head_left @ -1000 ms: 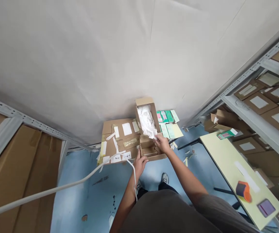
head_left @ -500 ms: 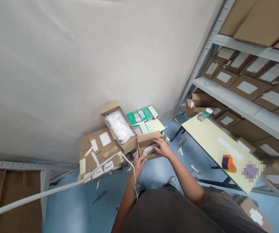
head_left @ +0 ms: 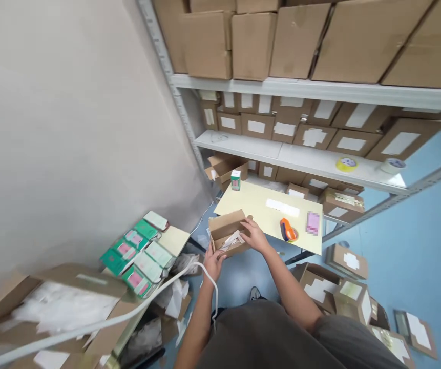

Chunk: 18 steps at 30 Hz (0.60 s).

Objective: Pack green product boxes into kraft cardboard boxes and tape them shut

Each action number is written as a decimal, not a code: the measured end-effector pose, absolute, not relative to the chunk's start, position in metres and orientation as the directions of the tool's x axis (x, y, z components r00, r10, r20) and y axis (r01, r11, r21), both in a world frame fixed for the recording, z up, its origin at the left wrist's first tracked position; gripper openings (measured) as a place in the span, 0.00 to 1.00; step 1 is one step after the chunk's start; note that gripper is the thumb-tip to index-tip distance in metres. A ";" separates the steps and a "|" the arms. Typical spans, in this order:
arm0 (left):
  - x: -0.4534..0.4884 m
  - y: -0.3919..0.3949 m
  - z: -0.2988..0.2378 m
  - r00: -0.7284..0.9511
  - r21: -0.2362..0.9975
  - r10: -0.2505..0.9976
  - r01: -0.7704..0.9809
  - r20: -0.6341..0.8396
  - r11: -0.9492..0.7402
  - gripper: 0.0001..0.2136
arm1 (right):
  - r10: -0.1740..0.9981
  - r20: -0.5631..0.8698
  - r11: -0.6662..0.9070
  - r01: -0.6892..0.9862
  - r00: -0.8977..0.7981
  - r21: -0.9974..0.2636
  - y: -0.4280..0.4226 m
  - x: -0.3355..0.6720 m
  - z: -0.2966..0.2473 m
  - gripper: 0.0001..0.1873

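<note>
A small cardboard box (head_left: 226,224) with its top open is held in front of me, above the floor and near the edge of the pale yellow table (head_left: 256,197). White paper-like pieces (head_left: 232,240) lie inside it. My left hand (head_left: 213,262) grips the near left corner of the box. Across from it, my right hand (head_left: 254,236) holds the right side, its fingers over the rim. On the table past the box stand a green and white carton (head_left: 235,180) and an orange tape dispenser (head_left: 287,229).
Green boxes (head_left: 134,238) cover a side table at left, by a large open carton of white packing (head_left: 64,307). Labelled cartons (head_left: 256,125) fill the shelves; tape rolls (head_left: 346,164) rest on one. Cartons (head_left: 353,297) crowd the floor at right. A white cable (head_left: 128,313) crosses low left.
My view has swung right, from the wall and side table toward the shelves and yellow table. Both hands have carried the small cardboard box along, keeping hold of it.
</note>
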<state>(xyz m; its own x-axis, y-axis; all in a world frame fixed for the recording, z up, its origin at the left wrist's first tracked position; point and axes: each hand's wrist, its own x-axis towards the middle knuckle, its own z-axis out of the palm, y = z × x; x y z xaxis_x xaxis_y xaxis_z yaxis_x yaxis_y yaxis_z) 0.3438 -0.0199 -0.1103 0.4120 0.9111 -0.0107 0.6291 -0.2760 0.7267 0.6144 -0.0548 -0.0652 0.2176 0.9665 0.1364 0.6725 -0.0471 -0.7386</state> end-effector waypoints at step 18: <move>0.521 0.164 -0.168 0.729 0.804 0.675 0.466 -0.113 -0.368 0.04 | 0.760 0.139 -0.348 0.579 0.634 -0.738 -0.023 0.751 -0.093 0.27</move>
<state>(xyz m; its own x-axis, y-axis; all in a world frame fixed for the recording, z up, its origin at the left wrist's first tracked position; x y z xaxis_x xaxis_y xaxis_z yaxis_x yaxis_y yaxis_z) 0.5210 0.1638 -0.1677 0.7287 0.6754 -0.1132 0.4664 -0.3683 0.8042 0.7507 -0.0232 -0.0932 0.6343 0.7604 0.1394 0.5789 -0.3475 -0.7377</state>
